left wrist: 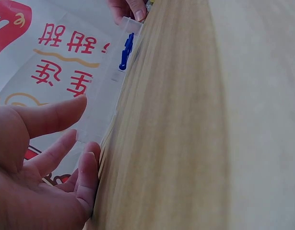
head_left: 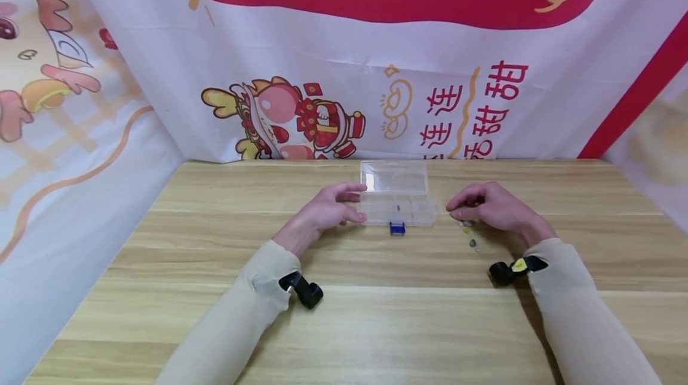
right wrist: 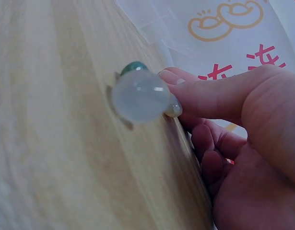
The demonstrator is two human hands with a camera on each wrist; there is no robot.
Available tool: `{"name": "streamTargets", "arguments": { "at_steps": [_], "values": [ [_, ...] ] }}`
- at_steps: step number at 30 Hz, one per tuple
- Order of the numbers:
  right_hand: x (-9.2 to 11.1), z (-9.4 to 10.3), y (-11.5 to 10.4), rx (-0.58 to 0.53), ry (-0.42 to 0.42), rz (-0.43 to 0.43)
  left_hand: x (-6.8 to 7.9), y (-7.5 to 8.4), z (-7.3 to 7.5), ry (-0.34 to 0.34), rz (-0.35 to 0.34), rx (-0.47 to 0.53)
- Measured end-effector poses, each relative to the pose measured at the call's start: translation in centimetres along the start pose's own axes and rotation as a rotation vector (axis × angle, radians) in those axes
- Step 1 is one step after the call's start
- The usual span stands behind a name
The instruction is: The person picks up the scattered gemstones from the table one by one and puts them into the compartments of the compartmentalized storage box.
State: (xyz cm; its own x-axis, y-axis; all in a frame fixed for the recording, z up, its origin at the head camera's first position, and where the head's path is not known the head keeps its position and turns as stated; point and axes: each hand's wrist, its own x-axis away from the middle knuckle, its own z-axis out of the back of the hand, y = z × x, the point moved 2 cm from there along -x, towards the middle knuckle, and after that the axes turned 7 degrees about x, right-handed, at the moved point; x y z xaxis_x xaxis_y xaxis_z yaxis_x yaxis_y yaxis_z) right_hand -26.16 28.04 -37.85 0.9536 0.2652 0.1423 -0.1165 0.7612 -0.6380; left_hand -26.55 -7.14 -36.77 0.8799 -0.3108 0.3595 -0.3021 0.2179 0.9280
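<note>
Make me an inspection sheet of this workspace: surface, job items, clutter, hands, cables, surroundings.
Surface: wood-grain tabletop.
Job items: clear plastic compartment box, lid open, blue latch at front; green stone and other small stones loose on its right.
Clutter: nothing seen.
Hands: left hand at the box's left end; right hand beside the stones, grip unclear.
Cables: nothing seen.
Surroundings: printed cloth behind and at both sides.

The table (head_left: 408, 331) in front of me is pale wood, streaked with brown grain running side to side, and it fills much of the frame's lower half. A clear plastic box (head_left: 395, 197) sits on it just right of centre, lid open, blue latch (head_left: 397, 228) toward the bottom. Further right lie small loose stones, one dark green (head_left: 473, 243), one yellowish (head_left: 466, 230), others pale
</note>
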Motion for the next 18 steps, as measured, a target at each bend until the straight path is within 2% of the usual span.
{"name": "streamTargets", "arguments": {
  "at_steps": [18],
  "values": [
    [-0.13, -0.05, -0.51, 0.048, 0.016, -0.048, 0.20, 0.21, 0.00, -0.004, 0.013, 0.004]
  ]
}}
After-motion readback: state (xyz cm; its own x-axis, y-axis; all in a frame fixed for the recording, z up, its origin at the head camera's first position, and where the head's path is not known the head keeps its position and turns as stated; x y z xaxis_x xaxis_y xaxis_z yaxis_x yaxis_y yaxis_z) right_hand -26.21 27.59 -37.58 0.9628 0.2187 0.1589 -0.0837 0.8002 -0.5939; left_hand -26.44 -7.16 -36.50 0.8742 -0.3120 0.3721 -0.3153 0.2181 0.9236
